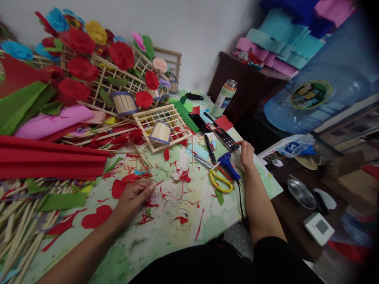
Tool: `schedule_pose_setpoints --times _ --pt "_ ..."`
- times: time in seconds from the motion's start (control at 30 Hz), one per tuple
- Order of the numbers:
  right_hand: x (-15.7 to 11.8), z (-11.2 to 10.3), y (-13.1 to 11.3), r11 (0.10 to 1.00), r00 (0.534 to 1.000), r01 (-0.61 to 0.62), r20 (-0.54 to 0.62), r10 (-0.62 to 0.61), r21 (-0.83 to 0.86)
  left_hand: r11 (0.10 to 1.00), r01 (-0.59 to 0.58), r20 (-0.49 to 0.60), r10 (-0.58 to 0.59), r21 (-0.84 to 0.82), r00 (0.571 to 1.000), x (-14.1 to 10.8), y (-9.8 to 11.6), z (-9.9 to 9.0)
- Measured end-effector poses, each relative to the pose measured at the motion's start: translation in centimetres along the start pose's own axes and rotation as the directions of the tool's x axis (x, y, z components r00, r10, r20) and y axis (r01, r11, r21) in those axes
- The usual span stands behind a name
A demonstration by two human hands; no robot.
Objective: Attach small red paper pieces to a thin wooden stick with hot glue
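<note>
My left hand (137,198) is low over the table's middle, its fingers pinched on a thin red strip (160,184). Red paper petals (119,188) lie beside it. My right hand (246,153) is at the right edge of the table, its index finger stretched out to the lower end of a black phone-like device with buttons (225,138); the other fingers are curled. Nearer me lie a blue glue gun (229,165) with a black cable, yellow-handled scissors (220,182) and a black pen (210,149).
Wooden lattices (163,125) with paper flowers (122,55) stand at the back left. Sticks (17,228) and red paper (50,157) cover the left side. A bottle (224,98) stands at the back. A large water jug (319,79) is at the right.
</note>
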State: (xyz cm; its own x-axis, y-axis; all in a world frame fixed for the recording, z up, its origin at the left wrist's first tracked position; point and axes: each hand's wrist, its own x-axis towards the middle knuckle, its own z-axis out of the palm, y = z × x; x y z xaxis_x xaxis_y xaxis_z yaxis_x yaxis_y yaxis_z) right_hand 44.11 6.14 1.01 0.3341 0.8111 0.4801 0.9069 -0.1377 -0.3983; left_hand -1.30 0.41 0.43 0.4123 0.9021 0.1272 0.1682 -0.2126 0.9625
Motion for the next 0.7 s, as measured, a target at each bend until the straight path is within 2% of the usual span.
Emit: schedule_pose_setpoints --times 0.07,0.1,0.13,0.23,0.27,0.33,0.37,0.43,0.57,0.63,0.7 --pt "-0.2 -1.0 -1.1 1.0 0.997 0.011 -0.07 -0.011 0.005 1.0 -0.009 -0.006 0.009 -0.002 1.0 0.0 -0.1 0.0" --pt "-0.6 -1.7 -2.2 1.0 0.99 0.023 -0.14 -0.021 0.013 1.0 -0.012 -0.01 0.012 -0.002 1.0 0.0 -0.1 0.0" --pt "-1.2 -2.5 -3.7 0.998 0.973 0.057 -0.226 -0.051 0.022 1.0 -0.023 -0.011 0.023 -0.006 1.0 0.0 0.0 0.0" --pt "-3.6 -5.5 -9.1 0.975 0.914 0.205 -0.375 -0.158 0.089 1.0 -0.004 -0.006 0.004 -0.021 1.0 0.0 0.2 0.1" --pt "-4.2 -6.4 -10.6 0.962 0.897 0.253 -0.398 -0.193 0.105 0.999 0.001 -0.01 -0.002 -0.043 1.0 -0.1 0.3 0.1" --pt "-4.6 -7.4 -12.3 0.937 0.904 0.333 -0.317 -0.286 0.105 0.998 0.019 -0.015 -0.02 -0.063 1.0 -0.1 0.3 0.2" --pt "-4.3 -7.3 -12.2 0.945 0.919 0.31 -0.286 -0.27 0.105 0.997 0.028 -0.013 -0.029 -0.066 1.0 -0.1 0.3 0.2" --pt "-3.0 -6.1 -10.4 0.972 0.947 0.22 -0.258 -0.194 0.078 0.997 0.046 -0.017 -0.047 -0.068 0.999 -0.2 0.2 0.2" --pt "0.1 -2.1 -3.6 0.992 0.994 0.091 -0.066 -0.085 0.089 0.999 0.021 -0.002 -0.021 -0.046 1.0 -0.1 -0.2 0.1" --pt "0.6 -0.6 -1.5 0.998 0.999 0.04 -0.005 -0.04 0.045 0.999 0.002 0.002 -0.001 -0.037 1.0 0.0 -0.2 0.1" --pt "0.4 0.6 -0.7 1.0 1.0 0.018 0.008 -0.019 0.018 1.0 0.002 0.0 -0.002 -0.031 1.0 0.1 -0.1 0.1"
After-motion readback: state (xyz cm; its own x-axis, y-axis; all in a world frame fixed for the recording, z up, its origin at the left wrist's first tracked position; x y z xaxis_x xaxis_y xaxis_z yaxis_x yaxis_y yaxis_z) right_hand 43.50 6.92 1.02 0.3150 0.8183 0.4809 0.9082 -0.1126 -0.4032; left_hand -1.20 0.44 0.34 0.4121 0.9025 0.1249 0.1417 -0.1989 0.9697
